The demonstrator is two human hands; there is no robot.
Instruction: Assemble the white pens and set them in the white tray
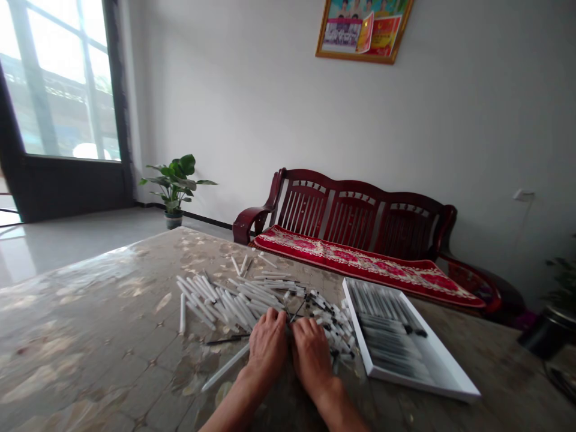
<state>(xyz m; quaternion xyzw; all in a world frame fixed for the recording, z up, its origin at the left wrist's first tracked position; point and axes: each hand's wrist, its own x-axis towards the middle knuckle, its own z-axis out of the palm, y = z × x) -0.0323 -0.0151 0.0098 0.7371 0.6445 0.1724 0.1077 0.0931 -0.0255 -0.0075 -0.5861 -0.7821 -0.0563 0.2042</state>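
My left hand (269, 341) is closed, its fingers curled down over the near edge of a pile of white pen barrels (238, 303). One long white pen barrel (225, 367) sticks out to the lower left from under this hand and appears gripped in it. Close beside it, my right hand (311, 348) is also closed, fingertips bent inward; what they pinch is hidden. Thin dark sticks (297, 311) show just beyond the fingertips. To the right of my right hand lies a heap of small white and black pen parts (333, 324).
A white shallow box (423, 384) holding rows of pens in clear wrapping stands at the right on the patterned table (112, 336). Dark thin rods (227, 340) lie left of my hands. Behind the table are a red wooden bench (351, 210) and a potted plant (173, 186).
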